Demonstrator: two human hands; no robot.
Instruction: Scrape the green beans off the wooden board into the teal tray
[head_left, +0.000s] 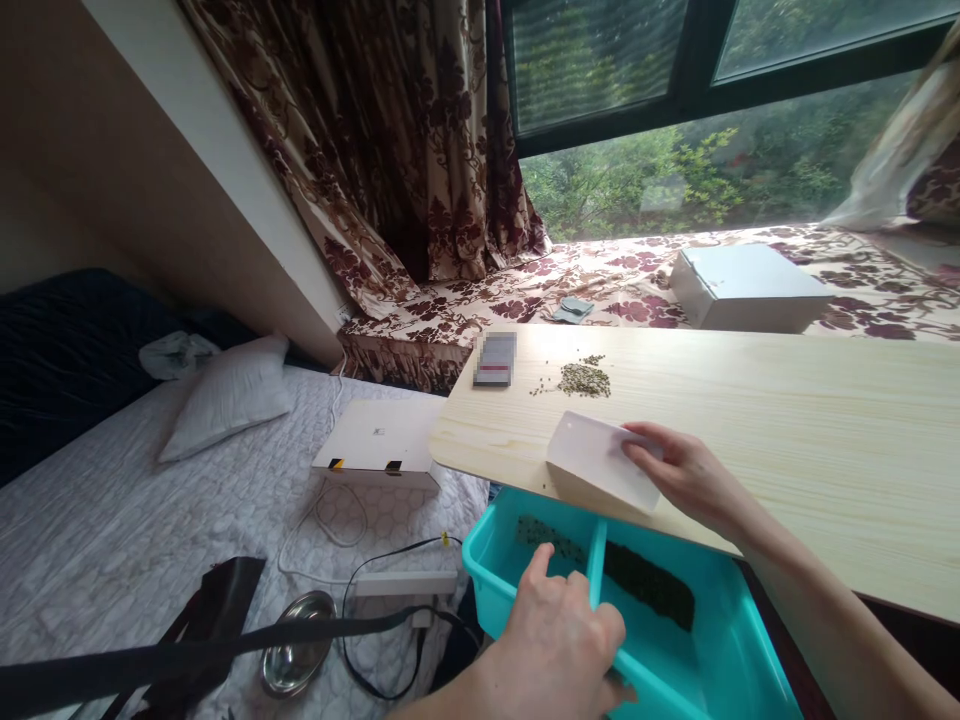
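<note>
My right hand (671,465) grips the right end of a white rectangular box (589,445) at the table's near edge, thumb and fingers closed on its rim. Just below the edge is a teal two-compartment bin (487,575). Over its divider and near wall is my left hand (562,625), its fingers curled down on the bin and their tips partly hidden. Small greenish seeds lie scattered in the left compartment, and a dark mass of grains (651,585) lies in the right one. A loose pile of seeds (585,380) rests on the table beyond the white box.
A wooden table (787,430) extends to the right, with a blurred phone-like object (495,360) at its left end. A white carton (379,435), cables, a power strip (405,583) and a metal bowl (298,640) lie on the bed. Another box (750,275) sits by the window.
</note>
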